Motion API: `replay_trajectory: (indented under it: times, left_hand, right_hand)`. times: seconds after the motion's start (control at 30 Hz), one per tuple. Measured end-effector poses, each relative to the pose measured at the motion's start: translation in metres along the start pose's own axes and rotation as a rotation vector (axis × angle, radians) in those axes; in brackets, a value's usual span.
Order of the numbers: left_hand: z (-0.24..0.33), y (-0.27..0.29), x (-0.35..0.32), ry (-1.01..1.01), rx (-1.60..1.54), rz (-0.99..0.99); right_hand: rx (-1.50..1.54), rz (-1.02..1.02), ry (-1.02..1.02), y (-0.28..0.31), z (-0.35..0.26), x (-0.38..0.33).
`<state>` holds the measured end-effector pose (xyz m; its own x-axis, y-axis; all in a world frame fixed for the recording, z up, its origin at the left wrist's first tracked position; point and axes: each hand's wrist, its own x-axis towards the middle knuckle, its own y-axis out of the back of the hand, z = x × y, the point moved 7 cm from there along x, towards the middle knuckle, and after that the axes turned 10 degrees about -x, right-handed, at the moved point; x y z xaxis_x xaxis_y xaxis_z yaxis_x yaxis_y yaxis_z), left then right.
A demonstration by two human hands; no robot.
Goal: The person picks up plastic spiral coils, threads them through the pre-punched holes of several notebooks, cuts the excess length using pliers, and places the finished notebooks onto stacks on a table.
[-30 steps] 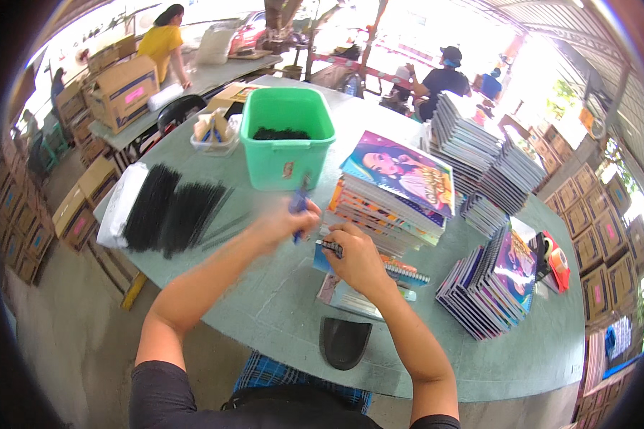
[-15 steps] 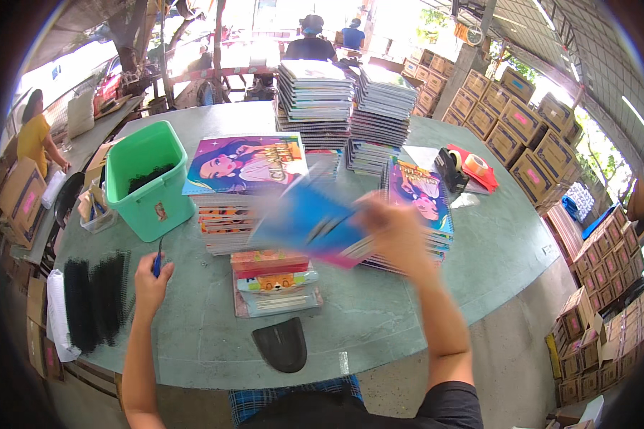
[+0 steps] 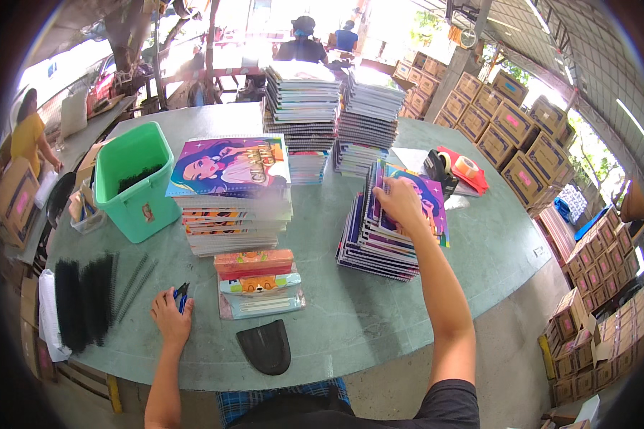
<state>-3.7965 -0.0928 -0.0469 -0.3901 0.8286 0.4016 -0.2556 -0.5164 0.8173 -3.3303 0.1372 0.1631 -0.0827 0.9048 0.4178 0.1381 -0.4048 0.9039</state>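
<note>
My left hand (image 3: pixel 172 318) rests low on the table, its fingers closed around blue-handled cutting pliers (image 3: pixel 182 297). Beside it lie black spiral binding coils (image 3: pixel 93 300), with a few loose ones next to the bundle. My right hand (image 3: pixel 402 204) is on the right-hand stack of spiral notebooks (image 3: pixel 376 247), fingers curled onto the upper notebook (image 3: pixel 429 196), which has a purple cover with a drawn figure. That stack leans and fans out unevenly. Left of it stands another notebook stack (image 3: pixel 232 222), topped by a similar cover (image 3: pixel 225 166).
A green bin (image 3: pixel 139 204) with black coils inside stands at left. Wrapped packs (image 3: pixel 261 286) and a dark curved piece (image 3: pixel 265 348) lie near the front. Behind are tall notebook stacks (image 3: pixel 304 100) and a tape dispenser (image 3: pixel 440 171). Cartons (image 3: pixel 511 125) are piled at right; other people are farther off.
My right hand, which was swinging a blurred blue notebook between the stacks, is now on the right-hand stack. My left hand has come down onto the table with the pliers.
</note>
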Motion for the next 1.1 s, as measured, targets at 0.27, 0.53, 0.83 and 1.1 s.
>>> replay_trajectory:
  times: [0.27, 0.53, 0.83, 1.1]
  left_hand:
    - [0.005, 0.004, -0.008, -0.003, -0.092, -0.018]
    - [0.029, 0.015, -0.007, -0.129, -0.138, 0.014]
    - [0.024, 0.022, -0.010, -0.174, -0.157, 0.046]
    - [0.018, 0.022, -0.011, -0.092, -0.279, 0.053]
  right_hand:
    - [0.125, -0.027, 0.160, -0.018, -0.011, 0.024]
    - [0.392, 0.400, 0.486, 0.071, -0.188, 0.010]
    - [-0.006, 0.023, 0.917, 0.005, -0.362, -0.019]
    - [0.187, -0.252, 0.865, 0.025, -0.337, -0.027]
